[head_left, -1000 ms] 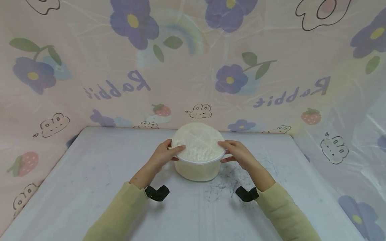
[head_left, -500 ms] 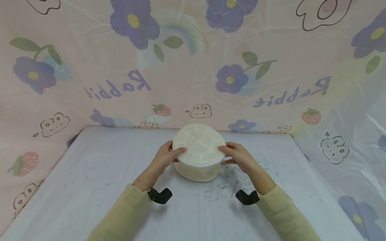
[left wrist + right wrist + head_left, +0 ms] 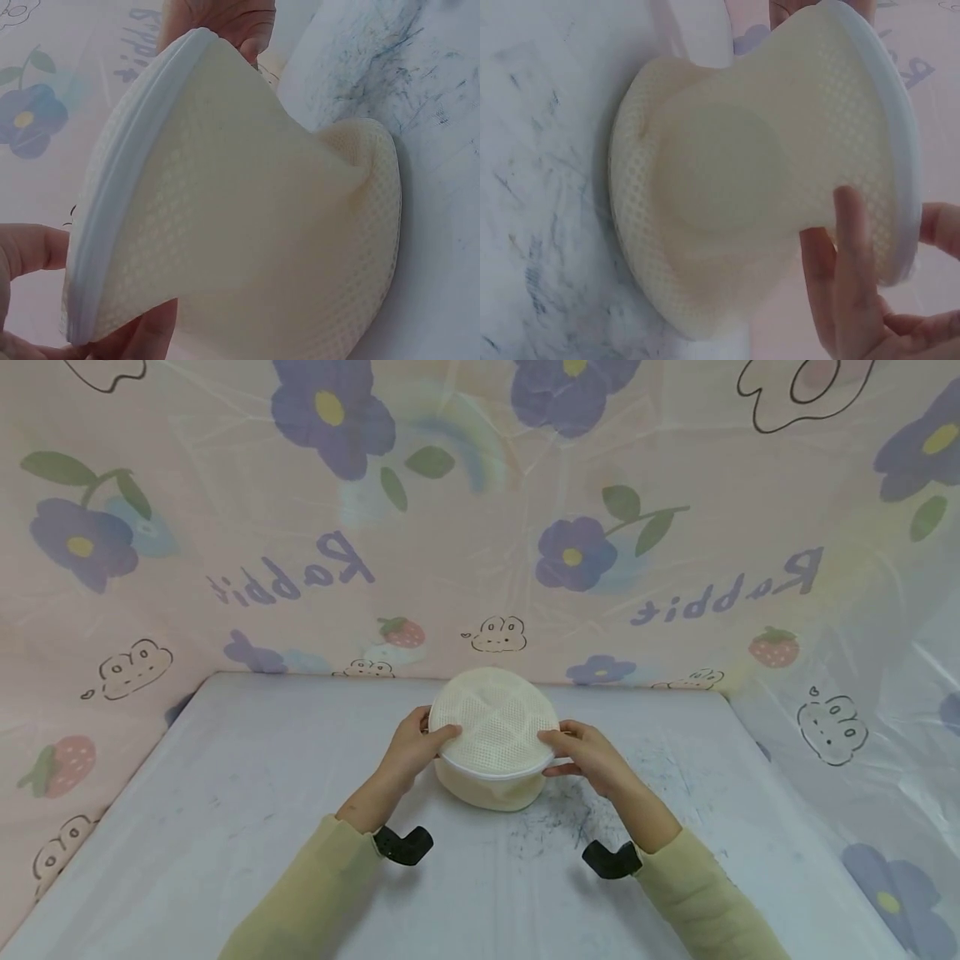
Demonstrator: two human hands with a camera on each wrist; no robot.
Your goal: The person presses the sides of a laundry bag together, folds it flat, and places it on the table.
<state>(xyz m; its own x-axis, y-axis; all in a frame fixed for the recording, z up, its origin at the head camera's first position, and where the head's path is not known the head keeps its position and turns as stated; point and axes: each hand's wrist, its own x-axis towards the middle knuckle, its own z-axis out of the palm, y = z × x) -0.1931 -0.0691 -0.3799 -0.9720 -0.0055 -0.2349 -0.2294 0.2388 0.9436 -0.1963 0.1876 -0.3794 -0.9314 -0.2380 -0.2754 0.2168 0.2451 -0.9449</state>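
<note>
A round cream mesh laundry bag (image 3: 495, 718) stands on the table, its flat mesh top tilted toward me. A white zipper band (image 3: 131, 184) runs round the top edge. My left hand (image 3: 407, 750) pinches the left edge, thumb on top and fingers beneath. On the opposite side my right hand (image 3: 592, 758) grips the edge in the same manner. Both wrist views show the soft side wall (image 3: 720, 165) sagging and creased between the raised top and the base. In the right wrist view, two fingers (image 3: 851, 262) lie against the side wall below the zipper band.
The table (image 3: 262, 793) has a white covering with dark scuff marks (image 3: 555, 827) right of the bag. A pink curtain (image 3: 465, 543) printed with flowers and rabbits rises behind and along the sides. Black wrist mounts (image 3: 405, 846) stick out from both sleeves.
The top of the bag has come down slightly and tilted more toward me, with less of its side wall showing. Both hands have sunk a little along with it, keeping their hold.
</note>
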